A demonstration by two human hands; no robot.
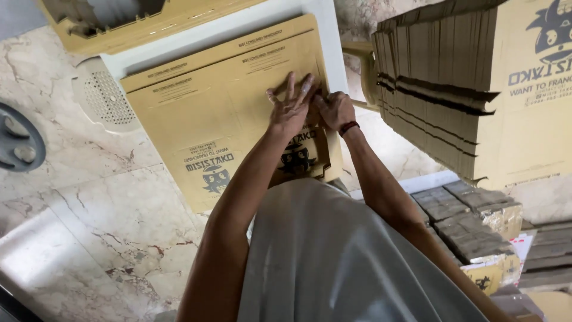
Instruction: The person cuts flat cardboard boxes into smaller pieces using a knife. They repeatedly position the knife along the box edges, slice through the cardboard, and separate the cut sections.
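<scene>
A flat tan cardboard box blank [220, 107] with dark printed cartoon figures lies on a white board in front of me. My left hand [292, 104] presses on its right part with fingers spread. My right hand [335, 109], a dark band on its wrist, pinches the blank's right edge, fingers curled around a flap. The two hands touch each other at the fingertips. My grey shirt hides the blank's near edge.
A tall stack of flat tan cardboard blanks [465, 89] stands at the right. Bundles of folded cardboard [471, 223] lie at lower right. A white round perforated object [101, 95] and a dark grey wheel-like part [18, 140] sit on the marble floor [107, 220].
</scene>
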